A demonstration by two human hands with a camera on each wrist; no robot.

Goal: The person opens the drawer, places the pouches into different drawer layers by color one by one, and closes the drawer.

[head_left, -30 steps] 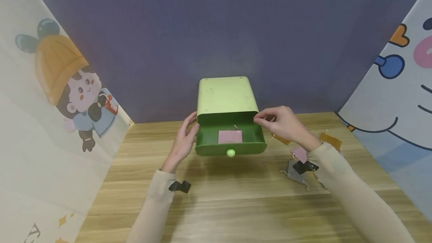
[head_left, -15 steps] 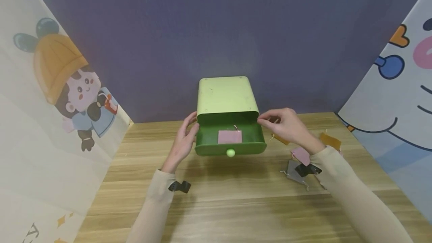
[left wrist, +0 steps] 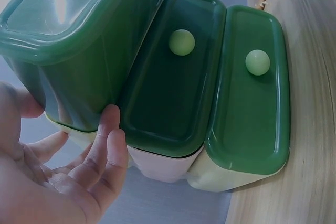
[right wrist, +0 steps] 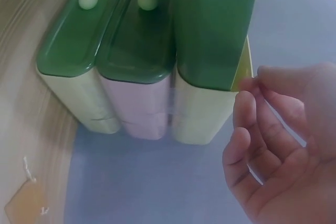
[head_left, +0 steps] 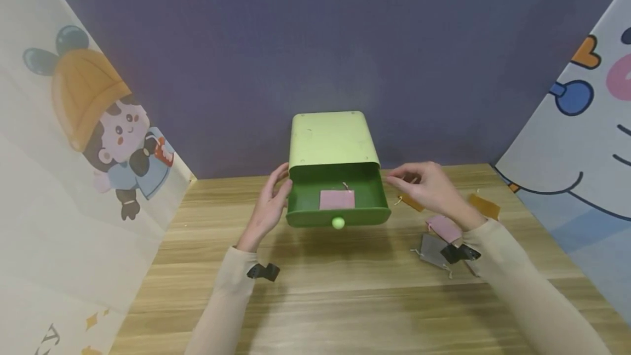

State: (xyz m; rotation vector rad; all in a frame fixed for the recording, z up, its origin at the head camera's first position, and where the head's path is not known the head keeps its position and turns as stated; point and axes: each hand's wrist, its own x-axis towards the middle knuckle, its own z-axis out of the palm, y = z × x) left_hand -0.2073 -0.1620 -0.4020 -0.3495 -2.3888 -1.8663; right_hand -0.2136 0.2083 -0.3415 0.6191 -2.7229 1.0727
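A pale green drawer cabinet (head_left: 332,138) has its top green drawer (head_left: 305,218) pulled out. Inside lies a pink drawstring pouch (head_left: 337,200). My left hand (head_left: 266,207) rests with relaxed fingers at the drawer's left side; the left wrist view shows its fingertips right at the green wall. Just off the cabinet's right front edge is my right hand (head_left: 426,188), fingers loosely bent, thumb close to the index finger, nothing held. Below the top drawer, the left wrist view shows two pushed-in drawers, a middle one (left wrist: 163,95) and a bottom one (left wrist: 247,108), each with a round knob.
On the wooden table (head_left: 335,300), right of the cabinet, lie a pink pouch (head_left: 443,228), a grey pouch (head_left: 434,251) and orange pouches, one of them (head_left: 485,206) farther right. A dark blue panel (head_left: 335,37) stands behind; printed panels flank both sides.
My right hand has moved right, away from the cabinet's right front edge. The left hand, the drawer and the pink pouch inside have stayed in place.
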